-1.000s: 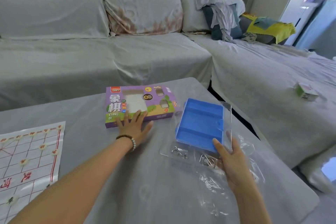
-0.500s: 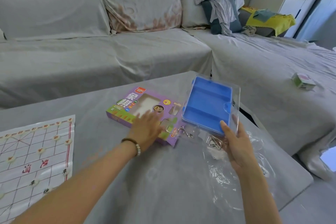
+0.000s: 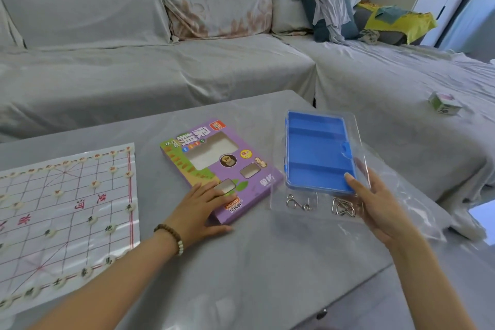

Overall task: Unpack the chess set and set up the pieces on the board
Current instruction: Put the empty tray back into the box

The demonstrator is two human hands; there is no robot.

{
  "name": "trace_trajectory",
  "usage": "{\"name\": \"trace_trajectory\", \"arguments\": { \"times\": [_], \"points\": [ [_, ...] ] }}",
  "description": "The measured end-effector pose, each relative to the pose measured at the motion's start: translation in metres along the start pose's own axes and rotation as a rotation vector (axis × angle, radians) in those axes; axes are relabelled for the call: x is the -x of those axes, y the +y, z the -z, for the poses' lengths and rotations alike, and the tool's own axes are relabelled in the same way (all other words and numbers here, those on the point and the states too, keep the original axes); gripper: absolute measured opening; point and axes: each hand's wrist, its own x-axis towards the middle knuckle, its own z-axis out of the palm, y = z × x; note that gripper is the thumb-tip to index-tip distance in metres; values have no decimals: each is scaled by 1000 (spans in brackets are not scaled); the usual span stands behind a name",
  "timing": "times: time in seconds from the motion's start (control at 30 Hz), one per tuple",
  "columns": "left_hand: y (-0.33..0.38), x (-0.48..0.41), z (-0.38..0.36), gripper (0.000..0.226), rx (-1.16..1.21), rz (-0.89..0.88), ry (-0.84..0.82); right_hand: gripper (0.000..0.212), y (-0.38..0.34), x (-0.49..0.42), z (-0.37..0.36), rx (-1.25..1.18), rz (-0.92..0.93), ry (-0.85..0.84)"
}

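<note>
The left hand (image 3: 199,211) lies flat and unclenched on the near corner of the purple chess box (image 3: 219,169), while the right hand (image 3: 375,203) pinches the near right corner of a clear plastic case (image 3: 321,195) holding a blue tray (image 3: 317,153) and two wire puzzles (image 3: 297,202). Well to the left of the left hand the paper board (image 3: 67,211) lies spread with round pieces (image 3: 109,228) already on it. The box looks light, stiff cardboard, best gripped along its long edges; the case seems thin and slippery.
</note>
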Motion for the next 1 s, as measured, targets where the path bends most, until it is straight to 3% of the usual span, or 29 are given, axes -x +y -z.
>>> {"name": "trace_trajectory", "arguments": {
  "times": [0.13,0.27,0.33,0.4,0.43,0.53,0.67,0.83,0.93,1.0],
  "points": [
    [-2,22,2,68,7,-22,21,54,9,16,-2,18,-8,-48],
    [7,25,13,65,20,-72,135,51,9,27,-1,30,-35,-55],
    [15,25,21,79,80,4,171,51,9,33,2,29,-44,-72],
    [20,28,27,91,272,230,153,53,7,39,4,33,-53,-119],
    [22,28,28,85,373,346,169,55,7,41,6,29,-60,-144],
    [27,21,32,40,509,558,266,58,7,51,14,28,-100,-257],
    [23,14,33,32,521,589,268,82,15,58,27,105,-231,-413],
    [26,10,33,42,685,675,288,74,24,55,32,211,-365,-576],
    [26,13,39,22,738,663,316,71,23,53,23,230,-370,-691],
    [26,16,45,21,762,660,324,70,23,51,15,219,-375,-746]
  ]
}}
